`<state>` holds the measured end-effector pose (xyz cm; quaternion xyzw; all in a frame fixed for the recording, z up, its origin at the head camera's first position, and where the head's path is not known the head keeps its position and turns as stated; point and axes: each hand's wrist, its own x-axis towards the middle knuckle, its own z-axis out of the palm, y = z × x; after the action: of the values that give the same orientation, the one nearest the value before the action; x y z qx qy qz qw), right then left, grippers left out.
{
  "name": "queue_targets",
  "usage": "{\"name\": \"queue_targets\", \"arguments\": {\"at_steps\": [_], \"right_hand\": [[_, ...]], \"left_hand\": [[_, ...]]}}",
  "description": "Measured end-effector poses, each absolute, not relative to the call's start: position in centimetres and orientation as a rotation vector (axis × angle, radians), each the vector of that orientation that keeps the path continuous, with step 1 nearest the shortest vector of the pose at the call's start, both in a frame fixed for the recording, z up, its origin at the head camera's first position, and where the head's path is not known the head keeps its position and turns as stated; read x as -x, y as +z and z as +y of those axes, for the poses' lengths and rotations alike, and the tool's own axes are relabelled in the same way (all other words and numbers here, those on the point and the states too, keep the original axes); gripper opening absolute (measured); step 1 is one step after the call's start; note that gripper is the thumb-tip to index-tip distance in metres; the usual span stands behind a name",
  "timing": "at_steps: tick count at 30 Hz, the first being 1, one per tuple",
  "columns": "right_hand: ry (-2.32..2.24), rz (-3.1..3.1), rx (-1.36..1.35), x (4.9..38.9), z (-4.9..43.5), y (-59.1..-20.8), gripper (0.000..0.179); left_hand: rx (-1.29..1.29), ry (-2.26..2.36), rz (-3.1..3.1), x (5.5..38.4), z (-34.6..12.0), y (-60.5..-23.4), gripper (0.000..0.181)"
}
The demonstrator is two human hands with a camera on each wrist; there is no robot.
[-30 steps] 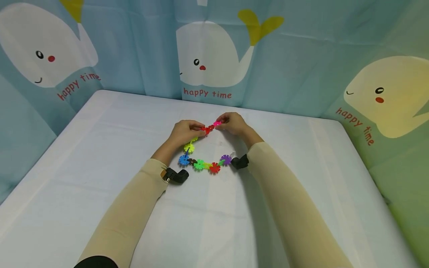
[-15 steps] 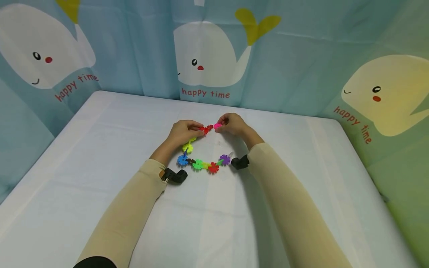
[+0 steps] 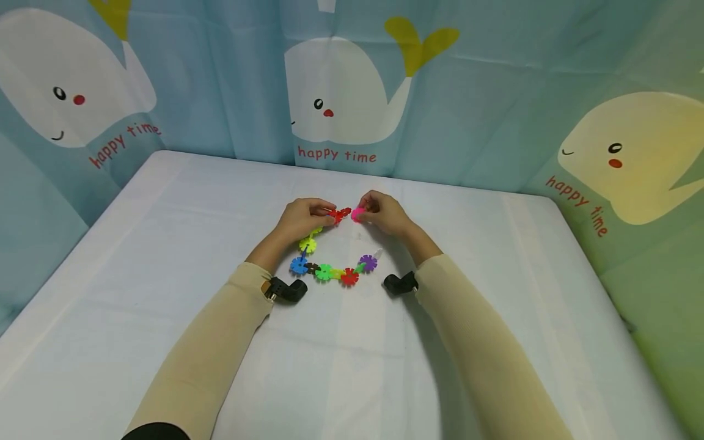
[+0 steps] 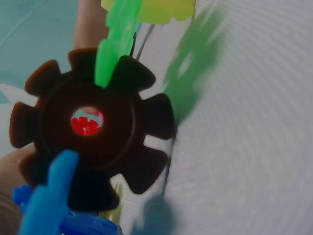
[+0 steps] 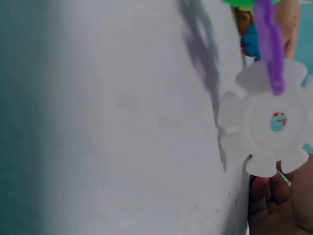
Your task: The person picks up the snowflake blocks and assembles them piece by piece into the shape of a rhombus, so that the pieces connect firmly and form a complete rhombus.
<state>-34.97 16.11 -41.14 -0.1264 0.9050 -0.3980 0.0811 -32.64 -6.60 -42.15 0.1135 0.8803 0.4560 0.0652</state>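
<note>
A chain of interlocking plastic snowflake discs curves over the white table in the head view. My left hand [image 3: 302, 218] pinches the red discs [image 3: 337, 216] at its upper end. My right hand [image 3: 385, 214] pinches a pink disc [image 3: 357, 214], just right of the red ones with a small gap between. Below my left hand the chain runs through a yellow disc [image 3: 308, 245] and a blue disc [image 3: 299, 265]. In the left wrist view a brown disc [image 4: 117, 147] fills much of the picture. A white disc [image 5: 244, 117] and a purple disc [image 5: 269, 44] stand close in the right wrist view.
The white table [image 3: 192, 342] stretches around both arms. Behind it hangs a blue curtain [image 3: 231, 79] with whale prints. A black wrist camera [image 3: 400, 284] juts inward near the chain's purple end, and another camera [image 3: 288, 289] sits below the blue disc.
The pink disc has come away from the red discs and dropped slightly lower with my right hand. My right wrist has shifted right, away from the purple disc. My left hand stays nearly still.
</note>
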Motion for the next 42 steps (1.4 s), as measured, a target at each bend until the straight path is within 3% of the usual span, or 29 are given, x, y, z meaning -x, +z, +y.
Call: {"name": "queue_targets", "arguments": {"at_steps": [17, 42], "right_hand": [[-1.888, 2.380, 0.084, 31.8, 17.1, -42.2, 0.027], [-1.902, 2.349, -0.002, 31.5, 16.8, -42.1, 0.031]], "left_hand": [[-0.379, 1.411, 2.673, 32.8, -6.3, -42.4, 0.034], [-0.465, 1.410, 2.624, 32.4, -5.4, -42.2, 0.030]]}}
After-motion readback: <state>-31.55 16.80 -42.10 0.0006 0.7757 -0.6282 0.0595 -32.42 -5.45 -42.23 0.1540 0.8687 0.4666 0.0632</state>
